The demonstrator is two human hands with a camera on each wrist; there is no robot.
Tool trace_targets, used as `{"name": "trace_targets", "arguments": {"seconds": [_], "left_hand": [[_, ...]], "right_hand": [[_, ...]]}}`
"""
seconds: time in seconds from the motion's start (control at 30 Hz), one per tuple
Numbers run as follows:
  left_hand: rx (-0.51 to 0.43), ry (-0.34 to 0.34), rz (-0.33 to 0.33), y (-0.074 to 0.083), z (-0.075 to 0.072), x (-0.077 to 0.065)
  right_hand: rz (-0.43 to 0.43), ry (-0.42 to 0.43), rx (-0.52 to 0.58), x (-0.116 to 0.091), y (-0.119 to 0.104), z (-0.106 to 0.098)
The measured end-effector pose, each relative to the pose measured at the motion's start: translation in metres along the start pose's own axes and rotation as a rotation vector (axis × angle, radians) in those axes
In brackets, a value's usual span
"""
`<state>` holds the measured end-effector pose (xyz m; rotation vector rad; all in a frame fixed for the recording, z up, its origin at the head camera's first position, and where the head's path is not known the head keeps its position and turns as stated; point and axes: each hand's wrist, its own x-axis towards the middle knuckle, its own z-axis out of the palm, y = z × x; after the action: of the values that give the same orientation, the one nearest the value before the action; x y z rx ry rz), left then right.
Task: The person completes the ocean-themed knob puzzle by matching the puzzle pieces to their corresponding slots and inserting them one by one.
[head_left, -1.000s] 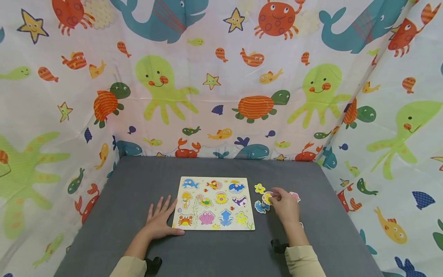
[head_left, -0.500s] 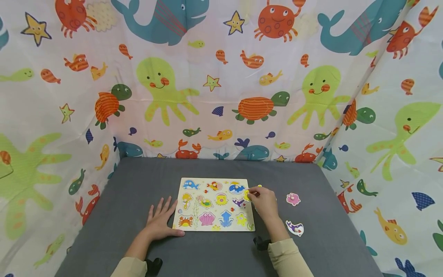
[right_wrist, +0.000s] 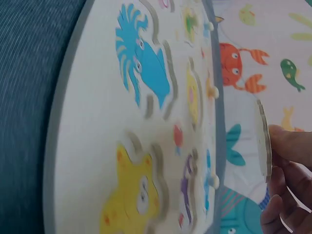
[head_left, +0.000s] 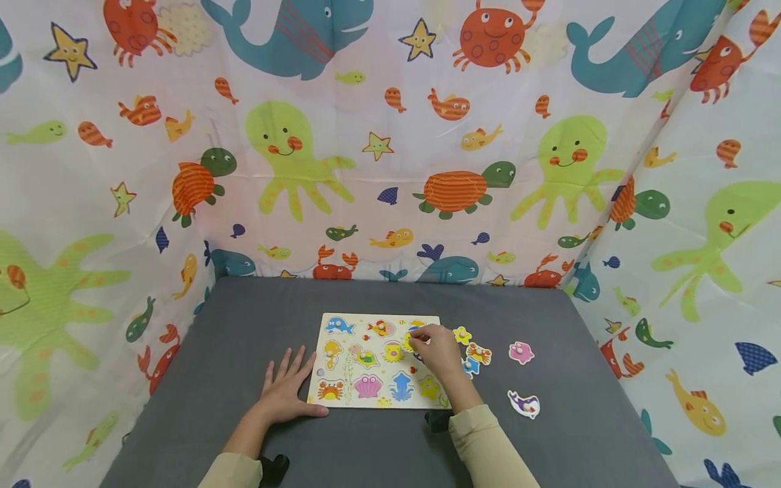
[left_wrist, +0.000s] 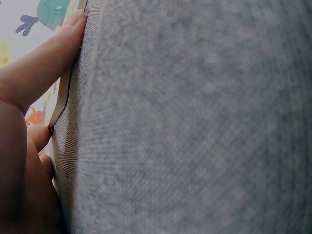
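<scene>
A cream wooden puzzle board (head_left: 348, 400) with sea-animal shapes lies on the grey table. Over its right half, my right hand (head_left: 441, 352) pinches a yellow puzzle piece (head_left: 407, 341) between thumb and fingertips. In the right wrist view that piece (right_wrist: 264, 141) shows edge-on, raised off the board (right_wrist: 78, 117). My left hand (head_left: 282, 391) has its fingers spread against the board's left edge, with the thumb at the near left corner. The left wrist view shows the left thumb and fingers (left_wrist: 48, 53) touching the board's side. My right hand covers several shapes at the board's right.
Right of the board lie a yellow piece (head_left: 462, 335), an orange crab piece (head_left: 478, 353) and a partly covered blue piece (head_left: 471, 367). Farther right are a pink piece (head_left: 521, 352) and a purple piece (head_left: 524, 404). A sea-animal curtain (head_left: 378, 203) surrounds the table.
My right hand has taken the yellow piece from the cluster on the right and carried it left over the board. The pieces it covered now show. My left hand stays at the board's edge.
</scene>
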<state>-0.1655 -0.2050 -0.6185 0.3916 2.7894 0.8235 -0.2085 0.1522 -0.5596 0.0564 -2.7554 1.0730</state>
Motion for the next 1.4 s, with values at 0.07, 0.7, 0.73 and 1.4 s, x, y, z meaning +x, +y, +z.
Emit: {"name": "trace_targets", "arguments": {"seconds": [0.07,0.7,0.73,1.4], "left_hand": [[0.002,0.005,0.001,-0.001,0.001,0.000],[-0.013,0.024,-0.013,-0.009,0.008,0.004],[-0.013,0.026,-0.011,-0.009,0.008,0.004],[0.010,0.043,-0.007,-0.013,0.011,0.006]], "right_hand": [[-0.021,-0.012,-0.005,0.002,0.000,0.006],[-0.022,-0.142,-0.062,0.009,-0.004,0.039],[-0.021,-0.145,-0.068,0.009,-0.004,0.041],[0.005,-0.176,0.003,0.012,-0.003,0.049]]}}
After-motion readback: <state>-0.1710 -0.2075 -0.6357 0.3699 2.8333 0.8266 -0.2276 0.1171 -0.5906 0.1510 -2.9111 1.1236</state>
